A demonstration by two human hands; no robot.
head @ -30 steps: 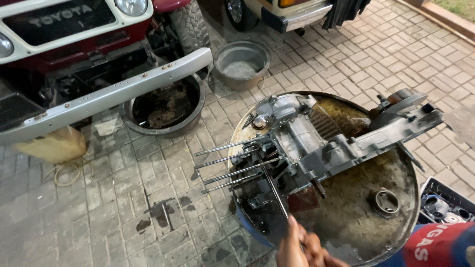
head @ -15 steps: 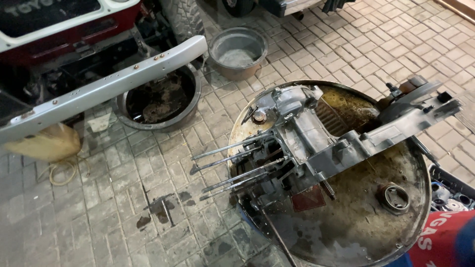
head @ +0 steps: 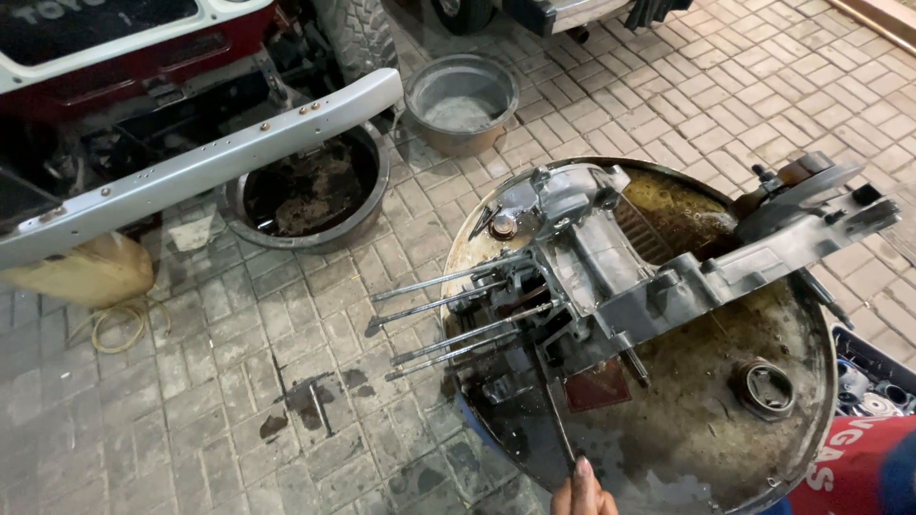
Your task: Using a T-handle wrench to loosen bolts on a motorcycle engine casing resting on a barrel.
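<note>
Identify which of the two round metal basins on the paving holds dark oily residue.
The wide shallow basin tucked under the vehicle's grey bumper; the smaller grey tub behind it looks pale inside.

Hand [head: 582,494] back in view at the bottom edge, fingertips on the rod [head: 558,420]; out of sight half a second ago, lower on the rod a second ago. View swung left and down: engine [head: 620,277] and drum [head: 801,315] sitting further right, bumper [head: 210,167] taking more of the picture.
</note>
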